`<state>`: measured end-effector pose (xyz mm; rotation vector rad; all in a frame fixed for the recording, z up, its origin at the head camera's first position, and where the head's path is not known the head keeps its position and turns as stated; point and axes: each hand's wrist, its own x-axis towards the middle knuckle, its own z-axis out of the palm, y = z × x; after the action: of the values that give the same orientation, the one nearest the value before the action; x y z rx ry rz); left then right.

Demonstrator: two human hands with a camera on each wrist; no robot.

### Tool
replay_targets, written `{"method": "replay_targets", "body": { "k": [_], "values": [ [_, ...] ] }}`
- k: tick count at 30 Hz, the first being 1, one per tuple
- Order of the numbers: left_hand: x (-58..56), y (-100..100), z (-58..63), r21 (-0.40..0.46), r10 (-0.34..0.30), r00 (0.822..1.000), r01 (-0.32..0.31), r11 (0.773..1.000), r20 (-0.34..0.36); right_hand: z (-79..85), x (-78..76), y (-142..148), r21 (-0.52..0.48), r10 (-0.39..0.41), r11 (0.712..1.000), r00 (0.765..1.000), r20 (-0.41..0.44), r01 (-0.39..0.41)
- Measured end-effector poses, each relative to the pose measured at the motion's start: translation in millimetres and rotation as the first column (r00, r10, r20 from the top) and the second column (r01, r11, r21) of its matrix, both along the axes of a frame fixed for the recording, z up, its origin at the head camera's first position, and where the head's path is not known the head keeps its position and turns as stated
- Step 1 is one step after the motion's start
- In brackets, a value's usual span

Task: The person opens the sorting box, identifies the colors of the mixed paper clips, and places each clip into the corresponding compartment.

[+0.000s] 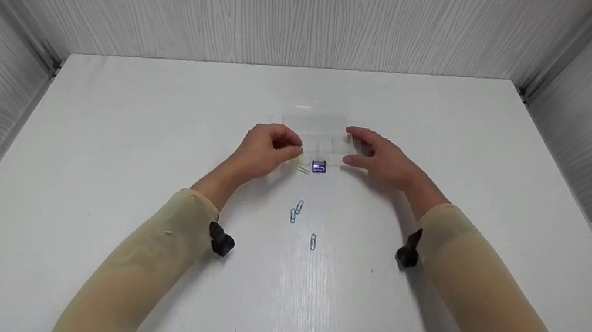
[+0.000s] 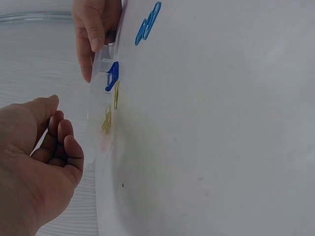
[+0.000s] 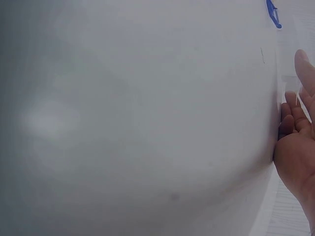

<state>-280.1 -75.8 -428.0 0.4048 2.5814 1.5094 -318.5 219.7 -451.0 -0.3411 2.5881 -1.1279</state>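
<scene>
A clear plastic box [image 1: 326, 146] with compartments lies with its lid [image 1: 315, 118] up, a blue latch [image 1: 319, 167] at its front. My right hand [image 1: 386, 159] grips the box's right end, thumb at the front and forefinger toward the lid. Over the left end hovers my left hand [image 1: 269, 150], fingers loosely bent and thumb close to the forefinger; nothing shows between them. In the left wrist view, yellow paper clips [image 2: 107, 120] lie inside the left compartment. One more yellow paper clip [image 1: 303, 170] sits beside the latch.
Blue paper clips lie on the white table [image 1: 159, 126] nearer to me: two close together, one of them a blue paper clip [image 1: 293, 216], and another blue paper clip [image 1: 313, 242] farther forward. Grey wood-grain panels [image 1: 296, 12] stand around the back and sides.
</scene>
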Motion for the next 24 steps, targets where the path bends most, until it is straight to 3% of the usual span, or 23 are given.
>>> {"method": "replay_targets", "body": {
  "k": [9, 18, 24],
  "values": [
    [14.6, -2, -14.0, 0.013, -0.106, 0.993, 0.105, 0.994, 0.050, 1.8, 0.4, 2, -0.024, 0.003, 1.000, 1.000, 0.017, -0.003],
    [14.7, -4, -21.8, -0.085, -0.163, 0.985, 0.168, 0.982, 0.059, 2.4, 1.4, 1, -0.010, -0.006, 1.000, 0.999, 0.033, 0.006],
    [14.5, -4, -23.4, -0.137, -0.159, 0.983, 0.170, 0.976, 0.088, 2.1, 0.4, 0, 0.007, -0.018, 1.000, 0.999, 0.036, 0.018]
  ]
}}
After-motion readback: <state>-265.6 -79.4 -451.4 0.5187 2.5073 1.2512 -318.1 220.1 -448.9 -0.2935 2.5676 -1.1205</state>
